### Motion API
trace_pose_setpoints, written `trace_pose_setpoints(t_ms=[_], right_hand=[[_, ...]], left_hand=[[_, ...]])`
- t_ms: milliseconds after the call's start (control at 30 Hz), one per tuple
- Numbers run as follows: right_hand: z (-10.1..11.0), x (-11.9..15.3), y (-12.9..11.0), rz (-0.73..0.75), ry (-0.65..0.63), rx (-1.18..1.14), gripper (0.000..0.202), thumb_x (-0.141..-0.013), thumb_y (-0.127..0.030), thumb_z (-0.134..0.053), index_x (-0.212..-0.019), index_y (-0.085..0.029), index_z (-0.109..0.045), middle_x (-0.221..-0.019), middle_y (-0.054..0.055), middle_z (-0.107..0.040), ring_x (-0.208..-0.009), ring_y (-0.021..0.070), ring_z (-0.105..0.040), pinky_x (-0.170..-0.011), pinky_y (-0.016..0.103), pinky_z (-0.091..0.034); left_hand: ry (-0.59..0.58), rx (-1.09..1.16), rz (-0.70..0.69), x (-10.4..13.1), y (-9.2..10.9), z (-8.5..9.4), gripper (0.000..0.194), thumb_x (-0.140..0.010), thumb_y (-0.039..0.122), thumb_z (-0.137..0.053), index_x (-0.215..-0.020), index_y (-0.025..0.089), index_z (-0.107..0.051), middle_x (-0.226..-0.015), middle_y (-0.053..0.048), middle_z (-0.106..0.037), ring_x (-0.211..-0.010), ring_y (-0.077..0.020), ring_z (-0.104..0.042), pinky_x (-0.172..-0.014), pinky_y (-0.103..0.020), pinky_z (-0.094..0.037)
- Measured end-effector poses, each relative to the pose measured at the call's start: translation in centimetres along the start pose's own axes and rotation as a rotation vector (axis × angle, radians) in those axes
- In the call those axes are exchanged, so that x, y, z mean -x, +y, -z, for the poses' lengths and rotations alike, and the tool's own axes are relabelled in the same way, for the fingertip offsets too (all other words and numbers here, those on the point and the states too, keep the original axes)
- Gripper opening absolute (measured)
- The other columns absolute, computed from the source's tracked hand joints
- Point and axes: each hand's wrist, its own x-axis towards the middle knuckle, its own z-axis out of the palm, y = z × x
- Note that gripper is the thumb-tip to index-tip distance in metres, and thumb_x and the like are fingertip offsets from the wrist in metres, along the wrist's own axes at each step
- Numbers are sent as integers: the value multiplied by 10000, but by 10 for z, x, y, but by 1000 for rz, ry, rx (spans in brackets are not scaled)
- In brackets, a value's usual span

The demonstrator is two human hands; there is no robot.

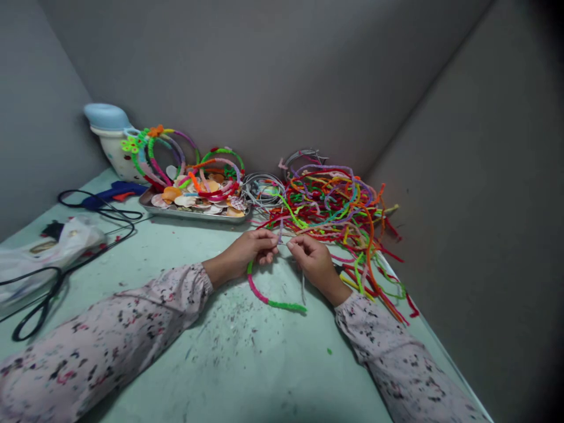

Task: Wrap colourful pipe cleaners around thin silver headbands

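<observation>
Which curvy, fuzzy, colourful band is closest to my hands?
The one curving out below your left hand, with green, pink and green parts. The other colourful bands are farther back, at the metal tray.

We pinch the wire hoop [259,294], wrapped in green and pink, between our left hand [258,247] and right hand [311,258], a purple strand [281,230] at our left fingertips. Beyond our hands we see a tray [194,216] of shells [185,201] and bright rings [154,164], with a heap of coloured stems [335,200] to its right on the table [229,364].
</observation>
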Motion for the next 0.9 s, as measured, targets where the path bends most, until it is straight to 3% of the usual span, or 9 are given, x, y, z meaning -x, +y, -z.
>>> trace_pose_setpoints(t_ms=[767, 900], right_hand=[[2, -2, -1, -68, -76, 26, 201, -846, -376, -534, -853, -198, -627, -526, -52, -430, -478, 100, -374, -467, 224, -284], [3, -3, -1, -80, -99, 17, 213, -851, -383, -523, -842, -197, -626, -527, -48, -446, -475, 103, -387, -463, 226, -285]], left_hand=[[12, -246, -103, -2, -6, -1, 132, -790, 258, -577, -826, 132, -564, -706, -11, -600, -486, -66, -551, -439, -175, -381], [31, -314, -158, 1, -5, -4, 151, -762, 262, -604, -835, 132, -576, -611, 7, -574, -482, -80, -535, -446, -184, -384]])
